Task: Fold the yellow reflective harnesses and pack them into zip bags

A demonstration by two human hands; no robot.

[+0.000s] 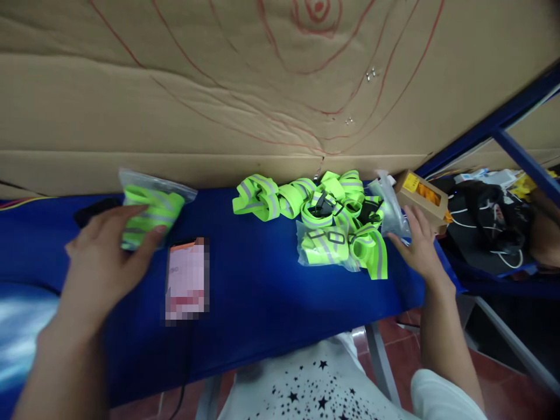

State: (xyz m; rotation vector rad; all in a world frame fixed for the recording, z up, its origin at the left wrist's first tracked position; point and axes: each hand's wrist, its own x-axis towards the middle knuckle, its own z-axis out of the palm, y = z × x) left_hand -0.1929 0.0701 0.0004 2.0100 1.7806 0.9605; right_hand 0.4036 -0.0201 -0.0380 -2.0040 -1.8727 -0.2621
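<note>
At the left of the blue table, my left hand (pixel 111 245) has its thumb and fingers around a clear bag with a folded neon-yellow reflective strap (pixel 153 213). Over on the right, the fingers of my right hand (pixel 415 239) touch clear plastic bags (pixel 390 204), thumb apart from the fingers. Between the hands lies a heap of loose neon-yellow straps (pixel 293 198) with grey stripes and black buckles. A bagged strap (pixel 326 245) rests at the heap's front edge.
A phone (pixel 187 277) with a cable lies right of my left hand. A dark object (pixel 94 211) sits behind that hand. An open cardboard box (pixel 422 198) stands beyond my right hand, near a dark bag (pixel 485 227). Cardboard (pixel 196 105) lines the back.
</note>
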